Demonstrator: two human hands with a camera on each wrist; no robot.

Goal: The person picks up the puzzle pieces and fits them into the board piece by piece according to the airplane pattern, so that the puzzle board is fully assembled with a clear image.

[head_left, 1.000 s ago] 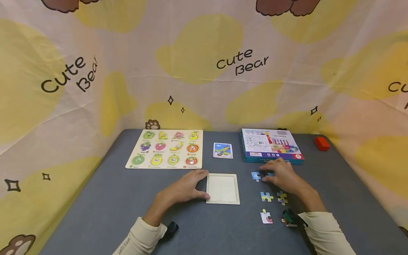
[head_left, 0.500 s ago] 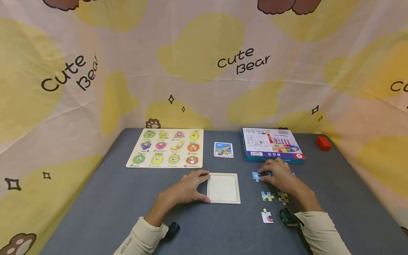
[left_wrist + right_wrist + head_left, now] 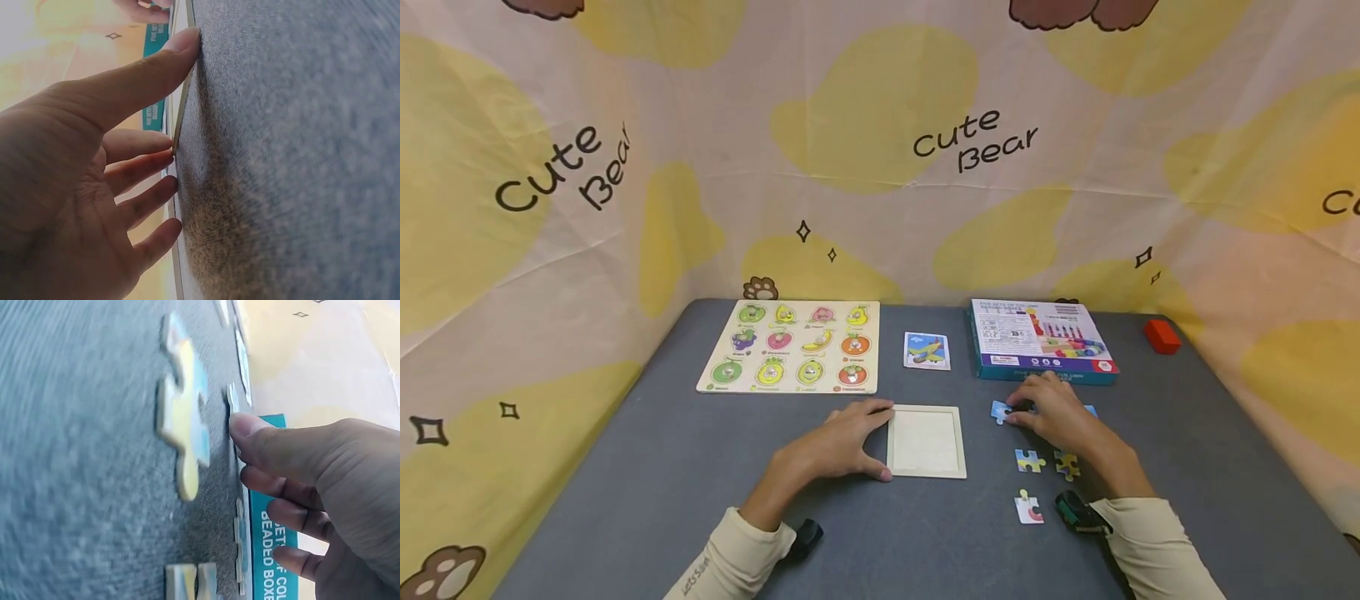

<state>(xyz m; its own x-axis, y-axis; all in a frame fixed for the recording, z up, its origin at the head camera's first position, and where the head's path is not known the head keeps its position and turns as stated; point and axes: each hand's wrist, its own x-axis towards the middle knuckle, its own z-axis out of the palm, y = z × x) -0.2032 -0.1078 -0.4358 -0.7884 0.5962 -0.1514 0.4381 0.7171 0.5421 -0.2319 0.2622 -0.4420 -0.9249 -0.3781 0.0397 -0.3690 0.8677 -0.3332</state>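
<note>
A blue jigsaw piece is pinched by its right side between the thumb and fingers of my right hand. In the right wrist view, only a thin edge of this jigsaw piece shows past the thumb. My left hand rests at the left edge of a square wooden puzzle frame. Its thumb is by the frame's lower left corner and its forefinger by the upper one. Loose jigsaw pieces lie near the right wrist: a yellow-blue one, a darker yellow one, and a white-pink one.
Behind the frame lies a small airplane picture card. A fruit peg board is at the back left. The boxed bead set lies behind the right hand, with a red block beyond it. Another blue piece is partly hidden.
My right hand has closed on the blue jigsaw piece and shifted it slightly left. My left hand has stayed beside the frame.
</note>
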